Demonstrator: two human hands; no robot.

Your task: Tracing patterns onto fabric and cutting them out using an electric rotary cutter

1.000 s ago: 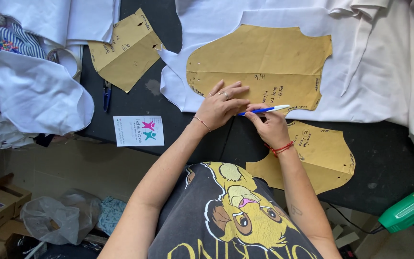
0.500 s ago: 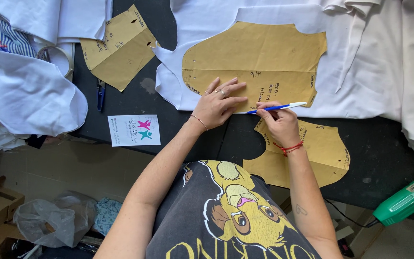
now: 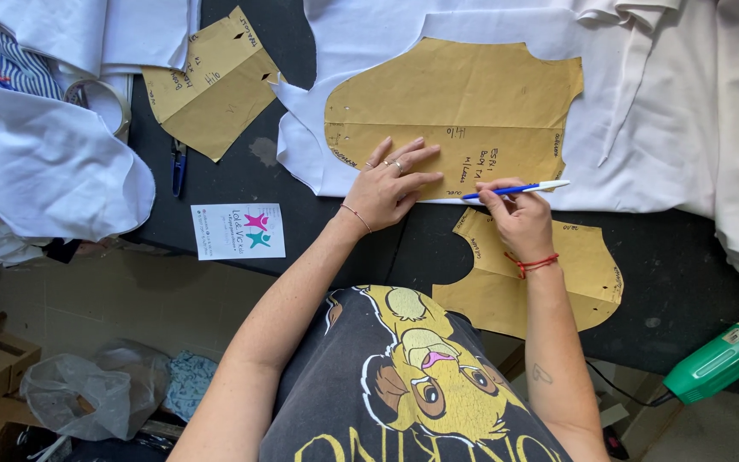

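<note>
- A loose piece of white cloth [image 3: 40, 175] is lying at the far left edge of the dark table [image 3: 352, 248]; a striped fabric [image 3: 10, 73] is showing above it
- A small brown paper pattern piece [image 3: 211, 85] is lying partly under folded white fabric; blue-handled snips [image 3: 179, 167] are sitting just below its left corner
- A white card with pink and teal star figures [image 3: 239, 231] is resting near the table's front edge
- The left hand [image 3: 391, 184] is pressing flat with fingers spread on the large brown paper pattern [image 3: 464, 115]; it is holding that pattern down against the white fabric [image 3: 643, 128] beneath it
- The large pattern is lying in the middle of the table, its lower straight edge close to the fabric's cut edge
- The right hand [image 3: 519, 218] is pinching a blue and white pen [image 3: 519, 189] between thumb and fingertips; the pen is lying almost level along the pattern's lower edge, white end pointing right
- Another brown pattern piece [image 3: 575, 265] is lying under the right wrist, which is wearing a red string
- A green power tool [image 3: 720, 364] is sitting at the bottom right, off the table's corner
</note>
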